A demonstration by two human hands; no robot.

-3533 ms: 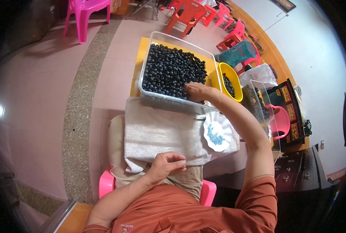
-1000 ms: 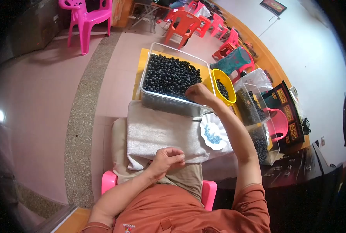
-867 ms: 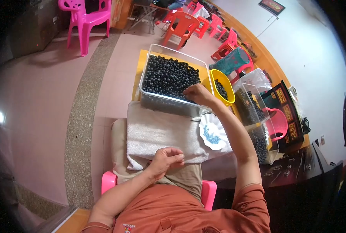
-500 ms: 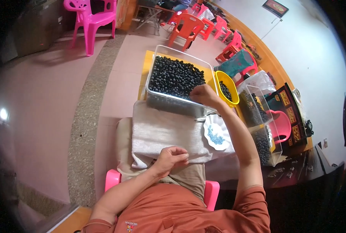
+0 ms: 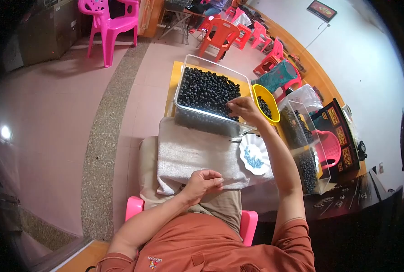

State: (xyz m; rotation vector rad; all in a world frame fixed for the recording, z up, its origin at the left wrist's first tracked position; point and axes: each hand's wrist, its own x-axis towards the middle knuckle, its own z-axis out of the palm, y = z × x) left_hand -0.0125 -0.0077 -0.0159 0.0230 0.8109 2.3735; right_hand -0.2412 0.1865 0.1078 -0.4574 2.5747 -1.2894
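At black beads in clear bin: curled right hand, closure unclear. By white towel: pinched left hand, any contents too small to tell. On rust shirt: coloured print; partly hidden: bin's right rim.

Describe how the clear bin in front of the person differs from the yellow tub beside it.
The clear bin is see-through; the yellow tub looks opaque. The clear bin is larger and rectangular, the yellow tub smaller with rounded ends. The right hand reaches over the clear bin, not the yellow tub. Both are open-topped and hold small black pieces.
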